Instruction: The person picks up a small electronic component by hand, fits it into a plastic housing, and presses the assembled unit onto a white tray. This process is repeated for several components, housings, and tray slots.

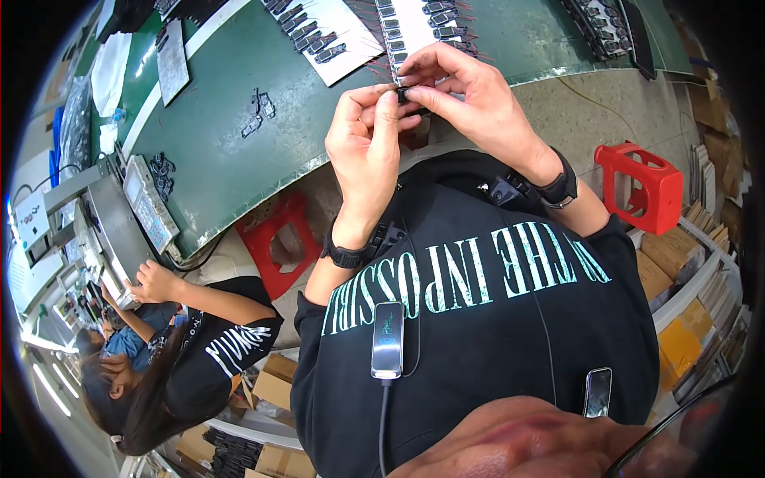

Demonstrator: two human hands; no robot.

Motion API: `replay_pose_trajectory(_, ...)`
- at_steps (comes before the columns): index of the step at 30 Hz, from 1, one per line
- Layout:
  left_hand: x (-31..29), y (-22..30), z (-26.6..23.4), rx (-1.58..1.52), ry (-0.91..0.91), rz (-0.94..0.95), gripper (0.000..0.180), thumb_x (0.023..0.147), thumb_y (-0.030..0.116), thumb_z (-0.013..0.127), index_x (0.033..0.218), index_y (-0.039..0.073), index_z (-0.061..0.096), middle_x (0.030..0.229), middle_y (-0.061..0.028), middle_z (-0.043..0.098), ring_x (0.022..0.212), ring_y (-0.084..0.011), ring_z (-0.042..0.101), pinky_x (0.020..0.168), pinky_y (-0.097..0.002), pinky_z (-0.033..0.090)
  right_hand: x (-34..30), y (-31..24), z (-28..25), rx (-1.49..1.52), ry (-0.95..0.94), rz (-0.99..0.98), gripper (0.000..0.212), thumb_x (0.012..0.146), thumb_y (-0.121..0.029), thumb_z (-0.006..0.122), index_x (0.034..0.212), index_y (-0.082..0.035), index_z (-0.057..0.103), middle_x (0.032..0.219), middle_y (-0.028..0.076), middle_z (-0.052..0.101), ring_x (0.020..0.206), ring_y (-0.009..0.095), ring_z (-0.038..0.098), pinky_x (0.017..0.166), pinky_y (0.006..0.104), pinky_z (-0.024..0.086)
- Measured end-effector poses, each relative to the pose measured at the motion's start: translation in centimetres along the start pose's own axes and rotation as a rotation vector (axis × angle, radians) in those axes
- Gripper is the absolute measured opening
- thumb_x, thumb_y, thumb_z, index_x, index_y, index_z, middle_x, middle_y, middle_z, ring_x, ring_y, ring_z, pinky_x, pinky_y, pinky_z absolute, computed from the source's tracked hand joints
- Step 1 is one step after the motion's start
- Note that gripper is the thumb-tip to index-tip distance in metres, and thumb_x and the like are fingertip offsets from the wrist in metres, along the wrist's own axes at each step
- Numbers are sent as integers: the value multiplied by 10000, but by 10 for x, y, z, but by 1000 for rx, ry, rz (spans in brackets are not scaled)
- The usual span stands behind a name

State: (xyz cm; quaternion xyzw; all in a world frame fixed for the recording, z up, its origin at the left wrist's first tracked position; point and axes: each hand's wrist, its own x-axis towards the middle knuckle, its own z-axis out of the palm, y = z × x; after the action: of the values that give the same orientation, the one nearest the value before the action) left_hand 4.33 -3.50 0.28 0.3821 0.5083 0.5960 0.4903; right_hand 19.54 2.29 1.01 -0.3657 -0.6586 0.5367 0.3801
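My left hand (365,147) and my right hand (482,99) meet at the near edge of the green table. Between the thumbs and fingertips of both is a small black part (402,94), mostly covered, so I cannot make out its kind. Just beyond my fingers lies a white board (410,32) with rows of small black and grey devices, thin red wires sticking out beside them. To the left, another white board (351,65) carries a row of small black devices (329,53) with wires. A few loose black and clear pieces (253,123) lie farther left.
A black tray of small devices (602,32) stands at the far right of the green table (231,175). Red stools (641,187) stand on the floor. At the left, a co-worker's hand (155,283) is beside a grey machine with a keypad (151,207).
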Motion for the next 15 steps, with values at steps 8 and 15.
replay_pose_trajectory(8, -6, 39, -35, 66, -111, -78, 123, 978, 39, 611, 1066, -43, 585, 897, -110, 709, 804, -137, 709, 700, -255, 581, -7, -36, 14, -79, -79, 27, 233, 910, 27, 626, 1141, -3, 628, 1076, 47, 655, 977, 133, 644, 864, 267, 516)
replay_pose_trajectory(15, 75, 104, -115, 298, 8, 200, 190, 974, 73, 599, 1100, -69, 589, 894, -140, 718, 795, -195, 731, 687, -276, 586, -12, -60, 2, -104, 49, -69, 238, 907, 43, 617, 1145, 40, 630, 1035, 56, 653, 984, 125, 626, 891, 252, 484)
